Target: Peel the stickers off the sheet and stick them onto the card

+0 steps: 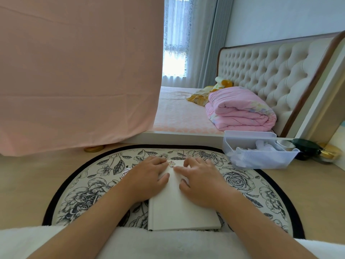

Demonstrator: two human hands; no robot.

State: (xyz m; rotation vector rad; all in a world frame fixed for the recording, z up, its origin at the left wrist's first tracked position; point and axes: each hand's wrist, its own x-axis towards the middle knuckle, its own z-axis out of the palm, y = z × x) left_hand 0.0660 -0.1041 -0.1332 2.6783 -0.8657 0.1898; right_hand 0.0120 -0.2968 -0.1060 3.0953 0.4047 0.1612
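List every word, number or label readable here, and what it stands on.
No text can be read.
Small colourful sticker on the white rectangular card: a picture, any lettering too small to tell.
Cartoon sticker sheet beside the left hand: mostly hidden, nothing legible.

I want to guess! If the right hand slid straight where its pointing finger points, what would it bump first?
Probably the little sticker on the white card, just past the right hand's fingertip; then the left hand. Depth is hard to judge.
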